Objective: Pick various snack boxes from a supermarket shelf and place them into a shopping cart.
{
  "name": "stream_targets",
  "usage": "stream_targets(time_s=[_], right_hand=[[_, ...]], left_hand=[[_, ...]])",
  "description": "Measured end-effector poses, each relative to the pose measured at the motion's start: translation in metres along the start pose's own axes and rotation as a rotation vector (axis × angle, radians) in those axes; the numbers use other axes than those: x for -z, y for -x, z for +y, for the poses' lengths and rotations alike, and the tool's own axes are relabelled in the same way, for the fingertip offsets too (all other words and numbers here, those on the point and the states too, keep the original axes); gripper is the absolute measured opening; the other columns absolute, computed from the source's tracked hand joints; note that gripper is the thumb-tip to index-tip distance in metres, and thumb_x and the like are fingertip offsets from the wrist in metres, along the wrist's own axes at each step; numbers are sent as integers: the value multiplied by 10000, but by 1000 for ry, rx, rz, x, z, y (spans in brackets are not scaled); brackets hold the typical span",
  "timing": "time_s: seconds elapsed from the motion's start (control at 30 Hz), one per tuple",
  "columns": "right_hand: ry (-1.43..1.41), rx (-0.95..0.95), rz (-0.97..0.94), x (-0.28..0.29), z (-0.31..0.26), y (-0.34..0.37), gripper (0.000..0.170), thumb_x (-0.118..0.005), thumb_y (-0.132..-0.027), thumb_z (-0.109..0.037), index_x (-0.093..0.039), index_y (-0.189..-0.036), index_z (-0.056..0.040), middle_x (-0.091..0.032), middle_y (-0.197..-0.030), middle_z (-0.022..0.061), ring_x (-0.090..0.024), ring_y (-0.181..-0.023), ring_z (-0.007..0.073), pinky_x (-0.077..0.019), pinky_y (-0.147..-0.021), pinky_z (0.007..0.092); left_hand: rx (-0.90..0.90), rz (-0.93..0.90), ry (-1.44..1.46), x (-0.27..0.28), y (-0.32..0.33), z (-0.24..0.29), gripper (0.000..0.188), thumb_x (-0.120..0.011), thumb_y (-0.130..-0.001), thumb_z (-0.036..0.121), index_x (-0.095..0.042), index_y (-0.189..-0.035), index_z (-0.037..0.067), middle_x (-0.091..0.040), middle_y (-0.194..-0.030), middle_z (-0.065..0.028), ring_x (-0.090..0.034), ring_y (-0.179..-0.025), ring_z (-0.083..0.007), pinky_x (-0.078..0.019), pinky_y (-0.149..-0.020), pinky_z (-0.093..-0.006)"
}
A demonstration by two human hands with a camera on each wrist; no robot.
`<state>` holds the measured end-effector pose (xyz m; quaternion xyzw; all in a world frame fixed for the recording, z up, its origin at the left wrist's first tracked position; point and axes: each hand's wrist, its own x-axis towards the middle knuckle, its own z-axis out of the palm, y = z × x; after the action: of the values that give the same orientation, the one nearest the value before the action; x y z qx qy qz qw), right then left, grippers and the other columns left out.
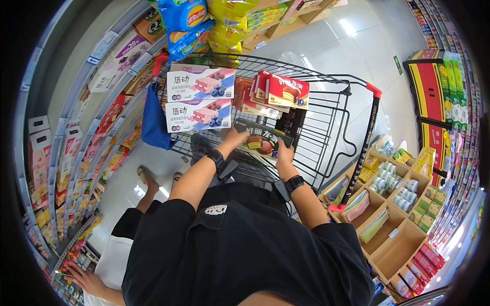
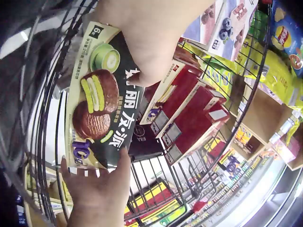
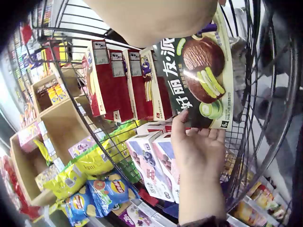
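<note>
Both hands hold a dark green box of chocolate pies (image 1: 263, 138) over the shopping cart (image 1: 329, 133), one at each end. My left hand (image 1: 234, 139) grips its left end, thumb on the printed front. At the other end my right hand (image 1: 285, 154) grips the box, thumb on the front and fingers at the edge. The left wrist view shows cut pies with a green filling on its front. Inside the cart, two white-and-pink blueberry cake boxes (image 1: 200, 85) sit at the left. Several red pie boxes (image 1: 287, 93) stand farther right, beside a black box (image 1: 293, 122).
Bags of crisps (image 1: 185, 20) hang over the cart's far left corner. Stocked shelves (image 1: 76, 127) run along the left, where another person's hand (image 1: 88, 280) shows low down. Wooden display bins (image 1: 393, 245) stand at the right, past the cart's handle (image 1: 363, 148).
</note>
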<state>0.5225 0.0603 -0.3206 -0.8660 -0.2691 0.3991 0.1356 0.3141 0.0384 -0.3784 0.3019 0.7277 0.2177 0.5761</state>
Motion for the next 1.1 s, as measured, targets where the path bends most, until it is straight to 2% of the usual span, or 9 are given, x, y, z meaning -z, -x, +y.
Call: stream_targets(time_s=[0.17, 0.2, 0.4, 0.5, 0.53, 0.63, 0.87, 0.97, 1.1], right_hand=[[10, 323, -54, 16, -16, 18, 568, -640, -709, -346, -495, -1131, 6, -531, -1072, 240, -505, -1016, 369, -394, -879, 393], [26, 376, 45, 12, -10, 14, 564, -656, -701, -286, -476, -1137, 25, -532, -1054, 236, -510, -989, 371, -398, -867, 394], [82, 471, 45, 14, -12, 17, 620, -665, -683, -251, -425, -1179, 32, -517, -1071, 248, -497, -1005, 379, -389, -878, 409], [135, 456, 44, 4, -17, 16, 623, -660, -670, -245, -420, -1176, 29, -512, -1080, 250, -493, -1008, 390, -384, -886, 421], [112, 456, 19, -2, -12, 8, 623, -659, -667, -246, -421, -1173, 29, -514, -1075, 251, -493, -1009, 390, -385, -885, 421], [107, 423, -38, -6, -16, 0, 614, -650, -664, -246, -430, -1164, 34, -513, -1080, 256, -490, -1023, 387, -386, -885, 417], [69, 373, -7, -26, -13, -14, 598, -617, -688, -218, -414, -1191, 36, -488, -1132, 249, -481, -1052, 372, -369, -912, 390], [24, 347, 35, -35, -13, -8, 593, -602, -702, -195, -397, -1209, 35, -479, -1142, 244, -476, -1058, 364, -360, -922, 384], [-105, 307, 43, -48, -11, -9, 569, -583, -717, -156, -390, -1219, 30, -476, -1146, 231, -475, -1063, 346, -359, -920, 373]], left_hand=[[112, -76, -66, 17, 9, 34, 997, -635, -634, 411, -129, -1305, -125, -387, -1256, -294, -386, -1194, -347, -329, -963, -329], [152, -118, -33, 23, 16, 46, 995, -634, -645, 411, -121, -1308, -125, -369, -1271, -288, -372, -1203, -342, -324, -966, -328], [259, -250, 134, 41, 35, 74, 972, -623, -687, 396, -94, -1326, -110, -299, -1325, -262, -339, -1220, -318, -298, -982, -334], [238, -166, 101, 34, 24, 54, 930, -616, -695, 391, -130, -1331, -84, -320, -1315, -243, -353, -1208, -299, -308, -972, -331], [206, -51, 114, 34, 36, 63, 720, -572, -628, 429, -425, -1141, -55, -475, -1129, -243, -481, -1035, -280, -389, -848, -312], [222, -231, 219, 46, 43, 75, 700, -574, -631, 430, -406, -1125, -38, -465, -1115, -214, -483, -1000, -267, -383, -848, -328], [333, -50, 278, 17, -1, 33, 653, -592, -628, 411, -374, -1129, 53, -464, -1050, -152, -452, -971, -250, -380, -814, -346], [270, -73, 404, 16, -17, 33, 639, -591, -630, 393, -378, -1127, 53, -463, -1016, -145, -451, -929, -246, -374, -801, -349], [62, 313, 312, -27, -70, -32, 593, -568, -673, 289, -357, -1170, 45, -464, -981, -134, -450, -892, -236, -375, -778, -342]])
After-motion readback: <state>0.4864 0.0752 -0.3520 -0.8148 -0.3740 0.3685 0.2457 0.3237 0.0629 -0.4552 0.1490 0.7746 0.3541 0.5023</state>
